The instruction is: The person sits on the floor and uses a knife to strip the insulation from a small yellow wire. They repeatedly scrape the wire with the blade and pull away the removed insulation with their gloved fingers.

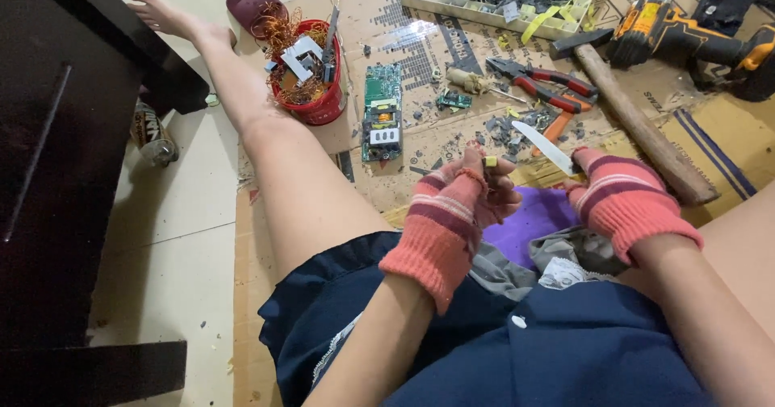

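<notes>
Small yellow-tipped part [490, 162] pinched in knit-gloved left hand [452, 213]; right hand [622, 197] grips thin steel blade [545, 146] w/ tip near part.

Pale tiled floor [173, 205] with bits of debris scattered about, mostly covered by flattened brown cardboard [452, 35] laid out as a mat. Dark wooden furniture [56, 157] looming on the left. Pretty even, soft indoor light

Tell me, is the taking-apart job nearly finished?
Partly. The red tub already holds copper wire and metal bits, and the tray is full of dark parts. Right now the left hand pinches a small part while the right hand holds a knife. The green circuit board lies whole.
</notes>
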